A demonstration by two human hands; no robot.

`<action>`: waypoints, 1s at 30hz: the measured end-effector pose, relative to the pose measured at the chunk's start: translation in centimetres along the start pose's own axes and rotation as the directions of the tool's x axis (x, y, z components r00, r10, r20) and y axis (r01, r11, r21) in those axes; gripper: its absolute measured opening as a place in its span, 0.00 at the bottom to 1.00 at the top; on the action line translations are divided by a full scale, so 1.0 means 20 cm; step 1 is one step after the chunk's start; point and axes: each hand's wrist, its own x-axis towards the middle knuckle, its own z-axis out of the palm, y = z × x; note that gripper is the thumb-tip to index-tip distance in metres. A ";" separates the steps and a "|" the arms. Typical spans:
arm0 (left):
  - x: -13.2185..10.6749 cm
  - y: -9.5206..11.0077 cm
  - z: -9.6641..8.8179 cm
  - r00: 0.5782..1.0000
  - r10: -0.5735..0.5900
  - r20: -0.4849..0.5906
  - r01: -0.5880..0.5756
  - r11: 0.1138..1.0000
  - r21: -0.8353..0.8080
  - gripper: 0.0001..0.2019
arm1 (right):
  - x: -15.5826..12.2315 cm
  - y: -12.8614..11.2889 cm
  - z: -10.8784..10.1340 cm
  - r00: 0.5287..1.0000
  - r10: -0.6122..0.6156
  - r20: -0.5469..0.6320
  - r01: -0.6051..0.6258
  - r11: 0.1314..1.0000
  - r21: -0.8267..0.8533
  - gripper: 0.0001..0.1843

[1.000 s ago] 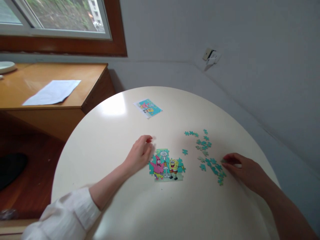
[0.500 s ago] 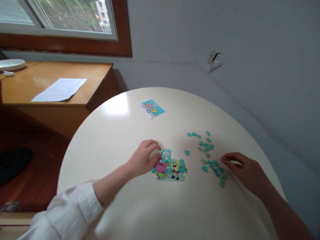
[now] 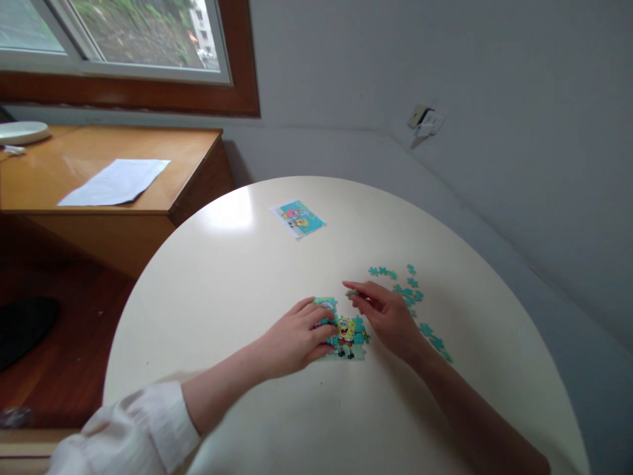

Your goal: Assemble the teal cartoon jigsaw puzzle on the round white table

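Open left hand [image 3: 297,336] flat on puzzle [image 3: 350,333], right hand [image 3: 388,316] pinching piece [image 3: 352,292]; loose pieces [image 3: 408,290] beside.

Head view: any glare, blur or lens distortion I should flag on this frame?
Head view: daylight from the window leaves a soft glare patch on the round table; the right hand blurs slightly at its fingertips; left hand and assembled puzzle read fairly sharp; wall lines bow from the wide lens.

l hand [image 3: 297,336] flat, r hand [image 3: 390,318] close
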 end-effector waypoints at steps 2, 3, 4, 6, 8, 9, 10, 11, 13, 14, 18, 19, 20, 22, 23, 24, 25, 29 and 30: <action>0.01 -0.01 0.01 1.000 -0.013 -0.009 0.013 1.000 0.005 0.12 | 0.00 0.02 0.04 0.999 0.042 -0.028 -0.040 0.997 0.071 0.16; 0.01 -0.01 0.01 1.000 -0.014 -0.015 0.014 1.000 0.001 0.12 | 0.00 0.03 0.06 0.997 0.068 -0.046 -0.063 0.992 0.107 0.16; 0.01 -0.02 0.01 1.000 -0.011 -0.023 0.011 1.000 -0.008 0.12 | -0.01 0.04 0.07 0.994 0.092 -0.058 -0.083 0.987 0.139 0.16; 0.01 -0.02 0.01 0.999 -0.008 -0.053 0.006 0.999 -0.046 0.11 | -0.03 0.06 0.09 0.992 0.114 -0.058 -0.102 0.978 0.180 0.13; 0.00 -0.03 0.01 0.992 -0.042 -0.121 0.029 0.994 -0.103 0.09 | -0.04 0.07 0.10 0.995 0.092 -0.033 -0.084 0.980 0.179 0.08; 0.00 -0.03 0.00 0.982 -0.083 -0.167 0.061 0.989 -0.137 0.08 | -0.05 0.06 0.10 0.998 0.065 -0.018 -0.061 0.984 0.166 0.07; 0.00 -0.03 0.00 0.968 -0.137 -0.212 0.101 0.980 -0.172 0.08 | -0.06 0.06 0.10 0.999 0.033 -0.004 -0.032 0.988 0.150 0.07; -0.01 -0.03 0.00 0.949 -0.192 -0.250 0.140 0.968 -0.209 0.08 | -0.06 0.06 0.11 1.000 0.003 0.007 -0.004 0.991 0.133 0.07; -0.01 -0.04 0.00 0.916 -0.271 -0.296 0.190 0.942 -0.275 0.09 | -0.07 0.05 0.11 0.999 -0.023 0.034 0.019 0.993 0.117 0.08; -0.01 -0.04 0.00 0.908 -0.291 -0.302 0.199 0.933 -0.300 0.09 | -0.07 0.05 0.11 0.999 -0.011 0.050 0.005 0.992 0.127 0.08; -0.02 -0.03 0.00 0.918 -0.239 -0.317 0.132 0.937 -0.322 0.09 | -0.09 0.04 0.13 0.990 0.095 0.109 -0.117 0.967 0.226 0.12; -0.02 -0.03 0.00 0.923 -0.209 -0.324 0.104 0.944 -0.314 0.08 | -0.09 0.04 0.13 0.986 0.111 0.121 -0.137 0.960 0.243 0.13; -0.02 -0.03 0.00 0.927 -0.181 -0.329 0.078 0.950 -0.304 0.08 | -0.09 0.04 0.13 0.984 0.120 0.132 -0.151 0.955 0.254 0.13; -0.02 -0.03 -0.01 0.932 -0.147 -0.332 0.046 0.954 -0.295 0.08 | -0.09 0.02 0.13 0.980 0.130 0.147 -0.166 0.950 0.266 0.13; -0.02 -0.03 -0.01 0.933 -0.147 -0.328 0.043 0.952 -0.304 0.08 | -0.09 0.02 0.14 0.980 0.133 0.150 -0.170 0.948 0.270 0.13; -0.02 -0.02 -0.02 0.934 -0.156 -0.321 0.046 0.945 -0.324 0.08 | -0.09 0.02 0.14 0.979 0.135 0.150 -0.172 0.946 0.274 0.12; -0.02 -0.02 -0.02 0.934 -0.170 -0.314 0.052 0.935 -0.350 0.07 | -0.09 0.01 0.13 0.979 0.137 0.151 -0.174 0.945 0.276 0.12; -0.02 -0.02 -0.03 0.934 -0.207 -0.292 0.062 0.897 -0.439 0.05 | -0.09 0.01 0.13 0.978 0.138 0.157 -0.178 0.944 0.279 0.12; -0.02 -0.02 -0.03 0.935 -0.205 -0.291 0.058 0.894 -0.445 0.04 | -0.09 0.01 0.13 0.978 0.139 0.157 -0.179 0.943 0.280 0.12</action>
